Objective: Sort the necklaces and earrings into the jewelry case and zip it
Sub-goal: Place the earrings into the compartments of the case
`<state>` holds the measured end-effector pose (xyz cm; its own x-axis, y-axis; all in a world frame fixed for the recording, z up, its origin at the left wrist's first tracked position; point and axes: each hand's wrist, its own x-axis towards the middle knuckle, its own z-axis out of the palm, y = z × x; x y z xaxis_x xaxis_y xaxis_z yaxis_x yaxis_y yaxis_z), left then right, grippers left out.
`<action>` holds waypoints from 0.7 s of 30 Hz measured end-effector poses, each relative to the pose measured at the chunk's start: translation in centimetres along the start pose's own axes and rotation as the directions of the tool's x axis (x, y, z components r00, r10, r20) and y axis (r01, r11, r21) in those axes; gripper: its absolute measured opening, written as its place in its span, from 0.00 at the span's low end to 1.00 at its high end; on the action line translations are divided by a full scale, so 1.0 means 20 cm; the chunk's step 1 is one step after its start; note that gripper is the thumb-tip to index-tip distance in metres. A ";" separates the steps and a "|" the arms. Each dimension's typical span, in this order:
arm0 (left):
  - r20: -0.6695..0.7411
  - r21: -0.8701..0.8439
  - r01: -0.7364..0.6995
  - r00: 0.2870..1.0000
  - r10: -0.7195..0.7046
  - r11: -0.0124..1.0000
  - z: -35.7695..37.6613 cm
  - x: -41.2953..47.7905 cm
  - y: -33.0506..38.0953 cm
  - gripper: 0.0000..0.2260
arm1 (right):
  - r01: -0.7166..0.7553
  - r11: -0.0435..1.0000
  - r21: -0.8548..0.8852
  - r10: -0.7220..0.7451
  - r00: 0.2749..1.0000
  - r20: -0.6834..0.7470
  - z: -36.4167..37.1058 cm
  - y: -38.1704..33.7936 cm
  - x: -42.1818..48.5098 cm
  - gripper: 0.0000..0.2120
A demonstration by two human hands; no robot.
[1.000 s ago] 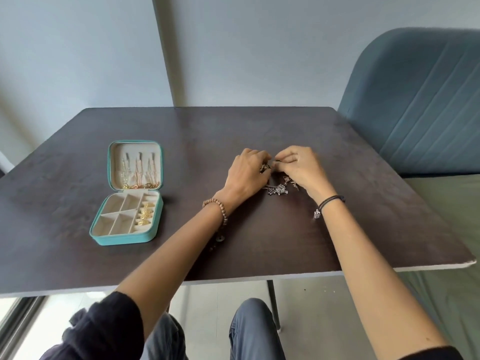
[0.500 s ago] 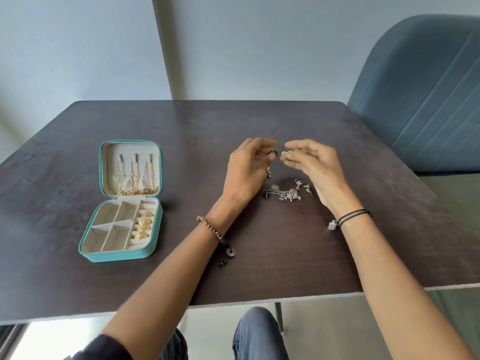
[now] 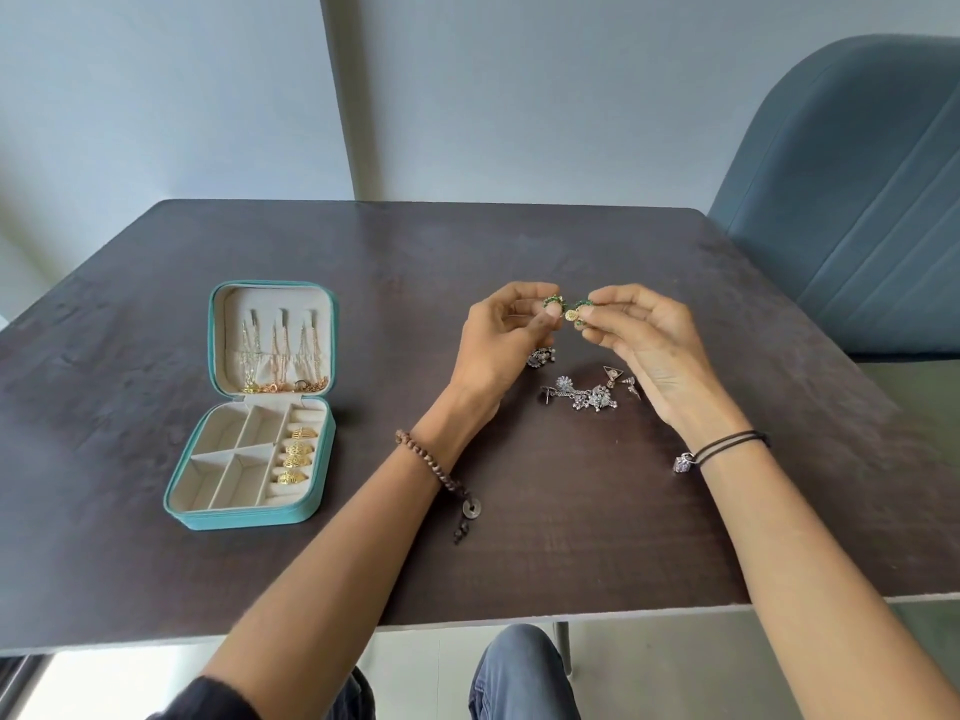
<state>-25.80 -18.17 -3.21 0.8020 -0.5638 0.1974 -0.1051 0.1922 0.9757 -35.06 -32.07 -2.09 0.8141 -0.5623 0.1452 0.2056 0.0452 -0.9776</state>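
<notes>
Nearest to you, just beyond your wrists and under your palms, a small heap of silver earrings (image 3: 587, 396) lies on the dark table (image 3: 571, 537). Above this heap your left hand (image 3: 498, 345) and your right hand (image 3: 652, 345) are held off the table. Each one pinches one of the two green earrings (image 3: 566, 306) between thumb and fingertips.

The two pieces meet in the gap between your hands, and I cannot tell if they are hooked together. Together they make a short line from one hand to the other. A small gold disc hangs down at the right fingertips.

I judge these pieces to be very light, stiff in the metal, delicate at the beads and easy to drop. Take them at the solid body, not at a thin wire, and part them gently.

Well to the left of your left hand, the case (image 3: 244, 519) lies open. Its long axis runs away from you, with the tray nearer and the lid leaning back at the far end. Gold rings (image 3: 296, 454) sit in the tray's right column, and necklaces (image 3: 280, 356) hang inside the lid. I think the earrings belong in a compartment beside the rings.

Far beyond your right hand stands a blue chair (image 3: 857, 226).
</notes>
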 end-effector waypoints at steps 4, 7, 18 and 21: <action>0.002 -0.051 0.028 1.000 -0.028 0.998 -0.01 0.01 0.01 0.09 | -0.018 1.000 0.013 0.018 1.000 0.018 0.02 0.00 0.00 0.09; -0.006 -0.083 0.049 0.999 -0.049 0.995 -0.01 0.01 0.00 0.08 | -0.021 1.000 0.024 0.019 0.998 0.054 0.04 0.00 0.00 0.08; 0.029 -0.153 0.079 0.997 -0.076 0.985 -0.03 0.03 -0.01 0.10 | 0.019 0.997 -0.078 -0.013 0.997 0.070 0.01 -0.01 0.00 0.09; 0.058 -0.137 0.070 0.996 -0.062 0.988 -0.03 0.03 -0.01 0.12 | 0.034 0.996 -0.079 -0.029 0.997 0.067 0.02 -0.01 0.00 0.12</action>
<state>-24.98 -18.06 -3.37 0.7714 -0.6204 0.1414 0.0327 0.2606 0.9649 -34.91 -31.73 -1.90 0.8423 -0.5069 0.1835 0.1899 -0.0396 -0.9810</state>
